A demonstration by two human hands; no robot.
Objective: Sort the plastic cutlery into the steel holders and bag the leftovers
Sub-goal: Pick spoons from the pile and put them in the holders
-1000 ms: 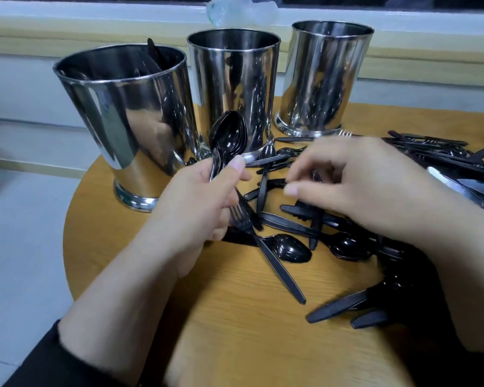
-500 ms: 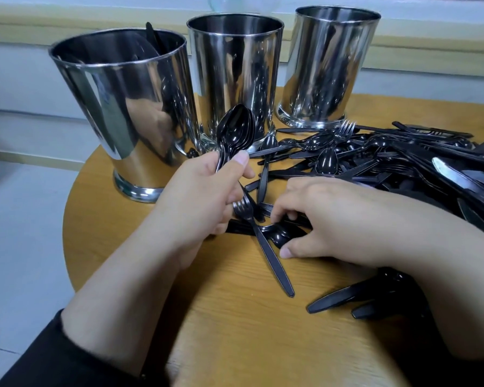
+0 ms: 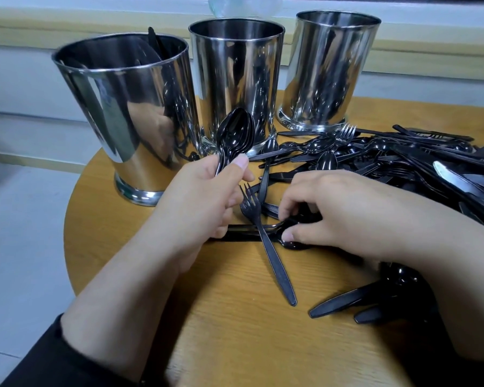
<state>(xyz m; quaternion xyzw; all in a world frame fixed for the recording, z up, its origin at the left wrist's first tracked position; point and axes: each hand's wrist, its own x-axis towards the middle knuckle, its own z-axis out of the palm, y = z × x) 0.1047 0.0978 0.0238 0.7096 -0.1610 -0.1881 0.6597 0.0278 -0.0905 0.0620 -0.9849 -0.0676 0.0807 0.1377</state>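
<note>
Since a second ago, right hand (image 3: 344, 213) has dropped from above the pile (image 3: 397, 166) onto the counter (image 3: 235, 331), fingers pinched on a spoon (image 3: 294, 244) beside a fork (image 3: 266, 241). Left hand (image 3: 204, 199) stays clamped on stacked spoons (image 3: 235, 135) before three holders (image 3: 235, 79).

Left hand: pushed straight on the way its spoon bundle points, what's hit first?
Probably the middle steel holder: the left hand aims its spoon bundle up and away at that wall. Depth is unclear from one view.
</note>
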